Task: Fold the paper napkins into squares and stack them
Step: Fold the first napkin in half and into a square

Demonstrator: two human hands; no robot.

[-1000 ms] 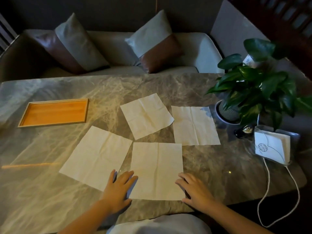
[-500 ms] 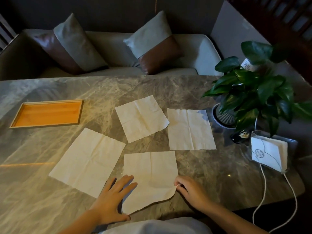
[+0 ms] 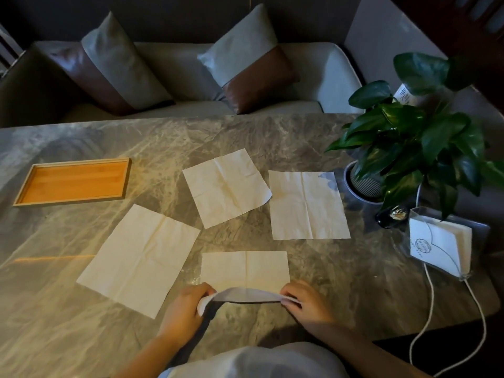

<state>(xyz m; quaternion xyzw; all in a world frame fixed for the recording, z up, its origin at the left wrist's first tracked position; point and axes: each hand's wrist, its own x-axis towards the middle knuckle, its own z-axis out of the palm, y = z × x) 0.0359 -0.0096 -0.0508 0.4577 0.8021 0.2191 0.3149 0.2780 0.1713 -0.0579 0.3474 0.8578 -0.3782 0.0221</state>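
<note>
- Napkin nearest us [image 3: 245,271] lies in the lower middle of the frame on the worktop [image 3: 354,282]. Its near edge is lifted off the surface and arches over, while the far half lies flat.
- Our left hand [image 3: 182,306] pinches the left corner of that lifted edge, fingers curled round the paper.
- Our right hand [image 3: 305,304] pinches the right corner the same way, thumb and fingertips closed on it. The edge hangs in a shallow arc between the two hands.
- Left napkin [image 3: 141,257] lies unfolded and flat at centre left, turned at an angle, near the held one but apart from it.
- Middle napkin [image 3: 226,186] lies open above the held one, tilted, with its right corner curled up.
- Right napkin [image 3: 308,205] lies open and square to the frame, just beside the middle napkin. We cannot tell whether their corners touch.
- Wooden tray [image 3: 73,181] sits at the left of the frame, well apart from the napkins.
- Potted plant [image 3: 414,137] stands at the right edge, its pot [image 3: 362,184] just beside the right napkin's upper right corner.
- Clear holder [image 3: 436,244] with folded white napkins stands below the plant, and a white cable [image 3: 425,309] runs past it off the worktop's near edge.
- Sofa [image 3: 335,72] with two cushions fills the top of the frame behind the worktop.
</note>
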